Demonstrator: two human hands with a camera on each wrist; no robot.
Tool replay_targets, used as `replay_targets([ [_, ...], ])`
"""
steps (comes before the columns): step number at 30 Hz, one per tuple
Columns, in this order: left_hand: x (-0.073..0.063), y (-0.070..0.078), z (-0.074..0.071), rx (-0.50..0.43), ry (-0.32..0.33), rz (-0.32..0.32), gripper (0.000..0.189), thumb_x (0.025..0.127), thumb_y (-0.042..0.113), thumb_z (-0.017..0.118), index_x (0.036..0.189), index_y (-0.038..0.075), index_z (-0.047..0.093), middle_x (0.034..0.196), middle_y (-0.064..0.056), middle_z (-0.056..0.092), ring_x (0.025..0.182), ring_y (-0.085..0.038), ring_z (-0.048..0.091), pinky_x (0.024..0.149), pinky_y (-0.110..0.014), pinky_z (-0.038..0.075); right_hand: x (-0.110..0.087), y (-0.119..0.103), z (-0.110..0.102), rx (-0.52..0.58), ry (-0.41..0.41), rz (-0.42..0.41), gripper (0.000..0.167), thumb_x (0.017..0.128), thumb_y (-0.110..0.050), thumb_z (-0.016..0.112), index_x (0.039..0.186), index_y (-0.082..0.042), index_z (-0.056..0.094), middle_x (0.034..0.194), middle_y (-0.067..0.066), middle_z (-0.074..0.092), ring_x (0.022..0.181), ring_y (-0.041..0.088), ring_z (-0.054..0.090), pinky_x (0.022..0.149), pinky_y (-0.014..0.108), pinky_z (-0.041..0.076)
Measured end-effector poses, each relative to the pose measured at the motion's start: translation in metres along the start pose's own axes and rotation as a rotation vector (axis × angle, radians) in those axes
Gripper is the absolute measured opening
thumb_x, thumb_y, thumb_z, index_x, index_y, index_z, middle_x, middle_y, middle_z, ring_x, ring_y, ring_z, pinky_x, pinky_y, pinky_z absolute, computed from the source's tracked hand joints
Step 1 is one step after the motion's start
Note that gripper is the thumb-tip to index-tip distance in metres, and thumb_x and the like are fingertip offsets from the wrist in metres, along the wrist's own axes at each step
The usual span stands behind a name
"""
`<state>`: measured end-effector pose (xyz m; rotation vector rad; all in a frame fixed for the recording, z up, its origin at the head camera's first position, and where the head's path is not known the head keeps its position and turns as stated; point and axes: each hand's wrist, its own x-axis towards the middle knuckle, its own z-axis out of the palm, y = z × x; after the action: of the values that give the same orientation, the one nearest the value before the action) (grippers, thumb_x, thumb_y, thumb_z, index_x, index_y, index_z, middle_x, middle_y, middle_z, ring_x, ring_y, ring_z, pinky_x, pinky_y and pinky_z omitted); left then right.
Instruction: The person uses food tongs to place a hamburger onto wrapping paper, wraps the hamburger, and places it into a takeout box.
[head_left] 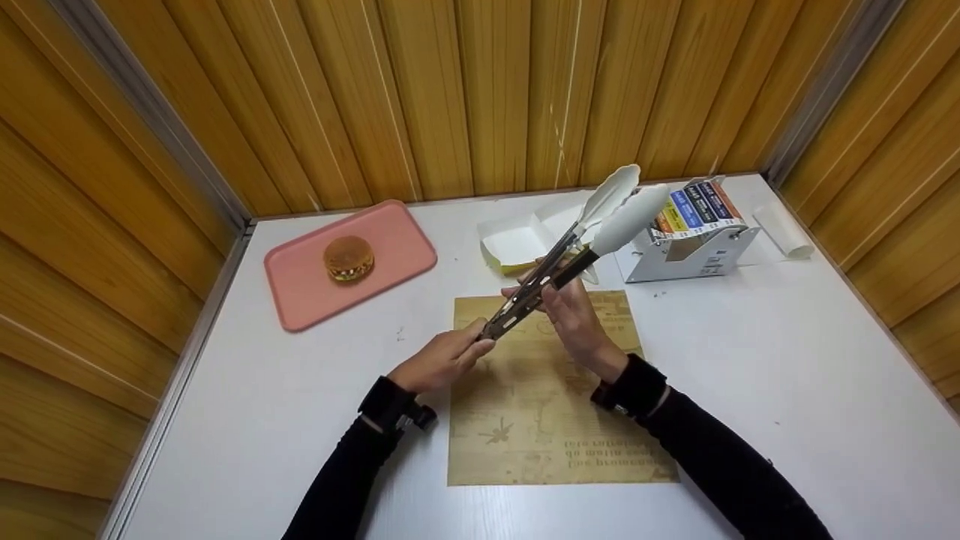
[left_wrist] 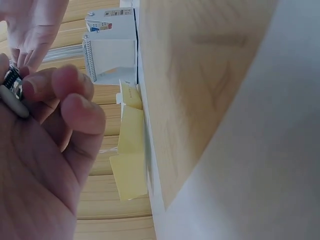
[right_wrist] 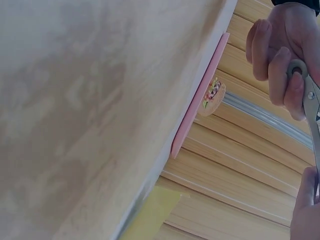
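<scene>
We see metal tongs (head_left: pixel 576 268) with pale scalloped tips, slanting above a sheet of printed brown paper (head_left: pixel 525 420), tips toward the far right. The person's left hand (head_left: pixel 442 356) grasps the near, ringed end (the ring shows among its curled fingers), and the right hand (head_left: pixel 581 326) grips the arms partway along; we cannot tell how firmly. At far left, we find a hamburger (head_left: pixel 349 259) on a pink tray (head_left: pixel 397 251). Beyond the paper sits an open yellow-and-white carton (head_left: pixel 514 244); right of that, a white label dispenser (head_left: pixel 686 262).
</scene>
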<state>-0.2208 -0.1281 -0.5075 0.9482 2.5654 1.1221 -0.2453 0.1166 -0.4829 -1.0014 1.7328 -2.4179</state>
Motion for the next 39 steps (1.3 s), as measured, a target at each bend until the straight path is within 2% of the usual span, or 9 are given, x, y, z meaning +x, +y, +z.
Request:
replay_targets([
  [7, -0.004, -0.011, -0.011, 0.038, 0.035, -0.01, 0.034, 0.111, 0.046, 0.043, 0.125, 0.019, 0.059, 0.098, -0.002, 0.068, 0.085, -0.017, 0.064, 0.075, -0.033, 0.051, 0.007, -0.013, -0.014, -0.042, 0.161, 0.067, 0.058, 0.109, -0.045, 0.047, 0.149, -0.009, 0.026, 0.116, 0.007, 0.056, 0.104, 0.025, 0.075, 0.094, 0.039, 0.059],
  [13, -0.022, -0.049, -0.048, 0.25, 0.273, -0.104, 0.02, 0.105, 0.033, 0.061, 0.115, 0.017, 0.068, 0.097, 0.001, 0.068, 0.084, -0.014, 0.061, 0.076, -0.035, 0.053, 0.01, -0.022, -0.033, -0.123, 0.245, 0.05, 0.061, 0.11, -0.036, 0.047, 0.156, -0.003, 0.024, 0.116, 0.007, 0.054, 0.097, 0.023, 0.075, 0.098, 0.04, 0.057],
  [17, -0.048, -0.078, -0.08, 0.4, 0.466, -0.26, 0.012, 0.101, 0.021, 0.069, 0.107, 0.01, 0.071, 0.099, -0.007, 0.071, 0.089, -0.024, 0.065, 0.08, -0.043, 0.055, 0.011, -0.025, -0.04, -0.172, 0.253, 0.037, 0.062, 0.111, -0.033, 0.046, 0.159, -0.003, 0.022, 0.114, 0.008, 0.055, 0.096, 0.022, 0.074, 0.098, 0.041, 0.057],
  [22, -0.084, -0.104, -0.108, 0.511, 0.635, -0.577, 0.028, 0.103, 0.02, 0.066, 0.125, 0.004, 0.066, 0.128, -0.021, 0.064, 0.117, -0.044, 0.058, 0.098, -0.063, 0.046, 0.01, -0.025, -0.042, -0.209, 0.248, 0.035, 0.066, 0.109, -0.035, 0.049, 0.16, -0.003, 0.022, 0.116, 0.008, 0.055, 0.095, 0.02, 0.073, 0.095, 0.036, 0.056],
  [25, -0.103, -0.113, -0.114, 0.519, 0.617, -0.71, 0.037, 0.106, 0.023, 0.059, 0.134, 0.0, 0.062, 0.135, -0.027, 0.06, 0.12, -0.051, 0.057, 0.099, -0.069, 0.044, 0.011, -0.025, -0.042, -0.239, 0.239, 0.027, 0.065, 0.109, -0.035, 0.051, 0.157, 0.0, 0.026, 0.117, 0.007, 0.054, 0.091, 0.018, 0.071, 0.092, 0.033, 0.055],
  [27, -0.112, -0.116, -0.117, 0.498, 0.566, -0.735, 0.038, 0.106, 0.022, 0.057, 0.133, -0.003, 0.063, 0.129, -0.031, 0.063, 0.113, -0.053, 0.061, 0.095, -0.068, 0.047, 0.012, -0.024, -0.042, -0.272, 0.231, 0.029, 0.057, 0.109, -0.031, 0.052, 0.151, 0.003, 0.031, 0.114, 0.006, 0.055, 0.088, 0.018, 0.068, 0.088, 0.03, 0.053],
  [31, -0.119, -0.117, -0.12, 0.446, 0.487, -0.688, 0.034, 0.103, 0.015, 0.06, 0.128, -0.006, 0.068, 0.118, -0.035, 0.068, 0.104, -0.054, 0.066, 0.088, -0.064, 0.052, 0.016, -0.023, -0.041, -0.408, 0.233, 0.07, 0.045, 0.107, -0.017, 0.054, 0.146, 0.0, 0.04, 0.102, 0.004, 0.056, 0.082, 0.017, 0.058, 0.075, 0.026, 0.046],
  [33, -0.118, -0.119, -0.12, 0.439, 0.481, -0.652, 0.032, 0.101, 0.01, 0.063, 0.128, -0.006, 0.069, 0.12, -0.034, 0.069, 0.104, -0.054, 0.067, 0.088, -0.064, 0.053, 0.019, -0.023, -0.04, -0.508, 0.242, 0.093, 0.051, 0.105, -0.015, 0.059, 0.15, -0.002, 0.041, 0.1, 0.005, 0.054, 0.081, 0.016, 0.052, 0.071, 0.025, 0.042],
  [39, -0.11, -0.115, -0.115, 0.418, 0.521, -0.612, 0.024, 0.103, 0.013, 0.064, 0.111, -0.006, 0.077, 0.101, -0.033, 0.073, 0.08, -0.043, 0.069, 0.072, -0.055, 0.053, 0.038, -0.019, -0.031, -0.806, 0.168, 0.157, 0.063, 0.099, -0.032, 0.069, 0.15, -0.002, 0.046, 0.105, 0.01, 0.052, 0.078, 0.02, 0.046, 0.069, 0.028, 0.038],
])
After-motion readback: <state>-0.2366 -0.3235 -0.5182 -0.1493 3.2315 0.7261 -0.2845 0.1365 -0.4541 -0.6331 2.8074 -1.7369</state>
